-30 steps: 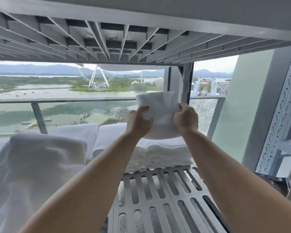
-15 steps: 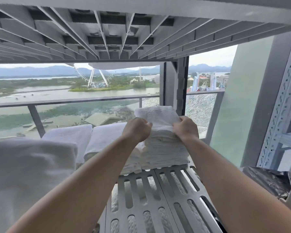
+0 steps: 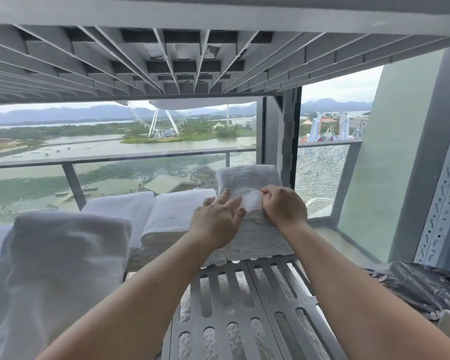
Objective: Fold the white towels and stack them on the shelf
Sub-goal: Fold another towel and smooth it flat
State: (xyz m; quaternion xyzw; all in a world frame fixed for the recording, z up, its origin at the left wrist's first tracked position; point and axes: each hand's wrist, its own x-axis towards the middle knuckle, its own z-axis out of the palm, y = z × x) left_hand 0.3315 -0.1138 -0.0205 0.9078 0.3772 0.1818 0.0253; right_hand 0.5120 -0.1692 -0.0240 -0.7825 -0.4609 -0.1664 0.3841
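A folded white towel [image 3: 247, 181] lies on top of the right-hand stack [image 3: 260, 242] at the back of the grey slatted shelf [image 3: 247, 305]. My left hand [image 3: 216, 219] rests flat on the towel's near edge with its fingers spread. My right hand [image 3: 283, 206] pinches the towel's near fold between curled fingers. Two more stacks of folded white towels [image 3: 177, 216] [image 3: 125, 206] stand to the left of it. A loose bulky white towel [image 3: 63, 255] fills the near left.
The ribbed underside of the upper shelf [image 3: 192, 55] hangs close overhead. A perforated metal upright [image 3: 444, 203] stands at the right, with crumpled dark plastic [image 3: 421, 287] below it. Behind the stacks is a window with a railing [image 3: 115, 159].
Both hands brought the folded towel down from in front of the window onto the right stack. My left hand let go and now lies flat on it.
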